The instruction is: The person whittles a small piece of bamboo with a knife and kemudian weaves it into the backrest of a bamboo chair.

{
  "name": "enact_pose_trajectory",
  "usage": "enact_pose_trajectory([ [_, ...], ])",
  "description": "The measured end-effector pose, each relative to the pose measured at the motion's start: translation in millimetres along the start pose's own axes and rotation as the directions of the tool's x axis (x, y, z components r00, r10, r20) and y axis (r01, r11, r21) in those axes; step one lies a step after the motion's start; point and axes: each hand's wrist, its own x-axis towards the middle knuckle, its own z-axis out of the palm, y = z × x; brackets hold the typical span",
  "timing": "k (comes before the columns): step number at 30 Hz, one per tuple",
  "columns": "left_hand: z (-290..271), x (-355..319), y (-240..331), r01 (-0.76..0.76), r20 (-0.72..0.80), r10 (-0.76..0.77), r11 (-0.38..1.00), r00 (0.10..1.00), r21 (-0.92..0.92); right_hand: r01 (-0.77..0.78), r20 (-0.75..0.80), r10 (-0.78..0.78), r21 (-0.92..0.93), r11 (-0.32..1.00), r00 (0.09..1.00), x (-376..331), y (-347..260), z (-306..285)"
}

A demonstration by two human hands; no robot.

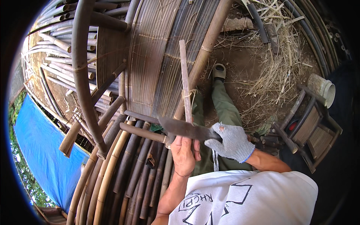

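My bare left hand point(183, 153) grips the lower end of a long thin bamboo strip point(185, 78) that stands up and away from me. My right hand point(233, 142), in a grey knit glove, holds the handle of a dark broad-bladed knife point(183, 128). The blade lies across the strip just above my left fingers, pointing left. Both hands are close together over my lap, above my green trouser leg point(225, 108). A slatted bamboo panel point(157, 63) lies right behind the strip.
A bamboo furniture frame with a curved pole point(80, 75) and several poles point(123, 168) fills the left. A blue tarp point(41, 150) lies far left. Dry shavings point(273, 75) cover the ground, with a white bucket point(322, 88) and a small bamboo stool point(311, 131) at right.
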Motion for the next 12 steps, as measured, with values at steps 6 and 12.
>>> enact_pose_trajectory([
  [6,12,-21,-3,0.031,0.005,-0.031,0.999,0.999,0.039,-0.184,-0.169,0.192,0.062,0.981,0.967,27,24,-26],
  [12,2,-7,-5,0.001,0.023,0.000,0.999,1.000,-0.045,-0.008,0.033,0.007,0.046,0.999,0.999,-17,10,-10],
])
